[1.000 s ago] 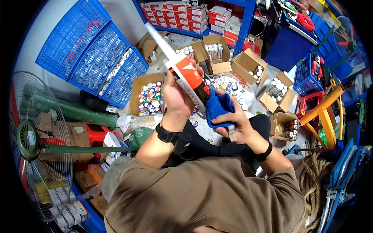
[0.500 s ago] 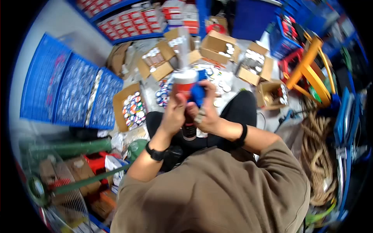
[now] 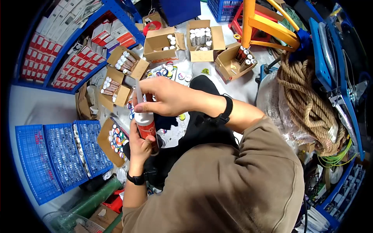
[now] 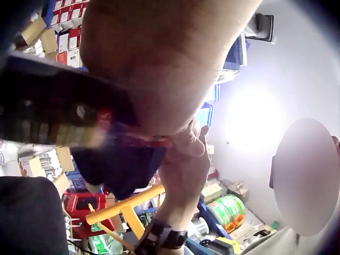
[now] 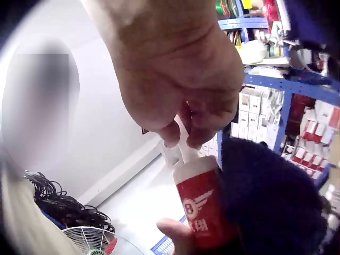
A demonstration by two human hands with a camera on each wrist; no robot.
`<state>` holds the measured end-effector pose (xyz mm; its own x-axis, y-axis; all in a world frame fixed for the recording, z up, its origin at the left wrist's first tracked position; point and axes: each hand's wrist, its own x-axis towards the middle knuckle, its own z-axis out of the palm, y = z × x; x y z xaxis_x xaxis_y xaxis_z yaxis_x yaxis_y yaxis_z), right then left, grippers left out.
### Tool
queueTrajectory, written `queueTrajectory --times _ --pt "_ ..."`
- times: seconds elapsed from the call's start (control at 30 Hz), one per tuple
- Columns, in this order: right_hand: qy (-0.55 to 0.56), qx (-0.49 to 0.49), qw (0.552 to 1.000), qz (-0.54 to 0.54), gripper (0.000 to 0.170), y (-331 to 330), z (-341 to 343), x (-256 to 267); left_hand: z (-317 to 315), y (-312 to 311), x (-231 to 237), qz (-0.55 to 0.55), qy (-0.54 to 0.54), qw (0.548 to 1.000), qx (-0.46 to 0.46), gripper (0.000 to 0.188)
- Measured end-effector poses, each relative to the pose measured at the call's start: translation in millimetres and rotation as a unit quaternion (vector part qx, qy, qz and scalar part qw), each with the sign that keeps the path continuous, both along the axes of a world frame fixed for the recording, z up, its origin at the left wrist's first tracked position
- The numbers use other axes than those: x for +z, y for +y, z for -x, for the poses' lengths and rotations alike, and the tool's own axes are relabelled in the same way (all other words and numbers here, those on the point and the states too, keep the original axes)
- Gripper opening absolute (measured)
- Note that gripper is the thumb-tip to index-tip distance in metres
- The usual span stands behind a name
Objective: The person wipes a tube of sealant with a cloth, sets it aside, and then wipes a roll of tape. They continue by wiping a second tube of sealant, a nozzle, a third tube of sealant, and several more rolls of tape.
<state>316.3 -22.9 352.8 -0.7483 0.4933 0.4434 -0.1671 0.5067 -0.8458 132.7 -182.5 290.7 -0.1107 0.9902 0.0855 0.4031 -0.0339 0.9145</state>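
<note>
My left hand grips a sealant cartridge with a red-and-white label around its body, holding it nearly upright above the lap. Above it, my right hand pinches the pale tapered nozzle between thumb and fingers, just over the white collar. A dark blue cloth is beside the cartridge in the right wrist view. From the left wrist, the cartridge looks dark and blurred, and the cloth shows below it.
Open cartons of cartridges stand on the floor ahead. A carton of round caps is beside blue crates at left. Loose caps lie in front. Boxed goods fill a blue shelf. A yellow frame and coiled rope stand right.
The head view has turned, so the cartons and shelf sit further left. My right hand has moved from the cartridge's side up to its nozzle. My left hand still holds the cartridge.
</note>
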Motion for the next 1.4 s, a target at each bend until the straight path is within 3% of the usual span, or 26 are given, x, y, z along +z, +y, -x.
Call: queueTrajectory --times 0.07,0.13,0.17,0.2,0.3,0.4,0.47,0.53,0.6,0.67,0.7,0.77,0.9,0.97,1.07,1.13,1.2,1.27,1.33,1.4 --pt "0.023 -0.01 1.0 0.014 0.021 7 -17 -6 3 15 -14 -0.037 0.03 0.998 0.039 0.098" --pt "0.078 -0.084 0.993 -0.03 0.016 16 -36 -13 10 31 -16 -0.067 0.12 0.988 0.072 0.08" --pt "0.097 -0.115 0.987 -0.054 0.014 24 -49 -12 8 41 -16 -0.022 0.117 0.985 0.128 0.06" --pt "0.106 -0.118 0.986 -0.044 0.015 34 -65 -9 13 48 -21 0.013 0.101 0.984 0.149 0.043" --pt "0.073 -0.175 0.973 -0.133 0.014 69 -117 -16 6 64 -23 0.027 -0.063 0.976 0.208 0.03" --pt "-0.049 -0.233 0.95 -0.203 0.012 99 -168 -33 21 71 -44 0.037 0.011 0.968 0.249 0.03" --pt "-0.177 -0.267 0.936 -0.147 0.013 115 -197 -57 25 75 -59 0.044 -0.04 0.965 0.256 0.026" --pt "-0.226 -0.287 0.921 -0.137 0.012 139 -221 -100 35 77 -77 0.046 -0.102 0.961 0.254 0.026" --pt "-0.231 -0.291 0.921 -0.12 0.012 165 -249 -157 39 81 -88 0.072 -0.081 0.959 0.263 0.028" --pt "-0.306 -0.332 0.882 -0.132 0.015 189 -277 -211 25 90 -77 0.13 -0.224 0.935 0.241 0.031" --pt "-0.308 -0.329 0.883 -0.129 0.015 200 -291 -242 20 94 -77 0.136 -0.228 0.933 0.243 0.031" --pt "-0.276 -0.389 0.878 -0.02 0.016 217 -316 -300 14 100 -79 0.146 -0.233 0.926 0.26 0.034" --pt "-0.311 -0.503 0.803 0.077 0.018 248 -359 -390 -7 117 -77 0.156 -0.277 0.911 0.264 0.037" --pt "-0.327 -0.559 0.758 0.078 0.018 260 -367 -407 -21 126 -74 0.159 -0.284 0.909 0.261 0.037" --pt "-0.328 -0.578 0.738 0.115 0.015 280 -385 -447 -25 127 -83 0.18 -0.264 0.907 0.275 0.04" --pt "-0.34 -0.573 0.742 0.081 0.015 298 -405 -483 -29 131 -88 0.194 -0.259 0.903 0.283 0.043" --pt "-0.385 -0.578 0.711 0.108 0.017 315 -416 -514 -32 134 -92 0.205 -0.255 0.899 0.29 0.046" --pt "-0.374 -0.601 0.691 0.146 0.018 323 -405 -513 -34 136 -96 0.213 -0.251 0.899 0.289 0.046" --pt "-0.424 -0.61 0.665 0.075 0.018 326 -399 -514 -37 140 -98 0.216 -0.245 0.9 0.289 0.047" --pt "-0.383 -0.633 0.662 0.12 0.019 329 -393 -520 -42 145 -97 0.219 -0.24 0.9 0.29 0.047"
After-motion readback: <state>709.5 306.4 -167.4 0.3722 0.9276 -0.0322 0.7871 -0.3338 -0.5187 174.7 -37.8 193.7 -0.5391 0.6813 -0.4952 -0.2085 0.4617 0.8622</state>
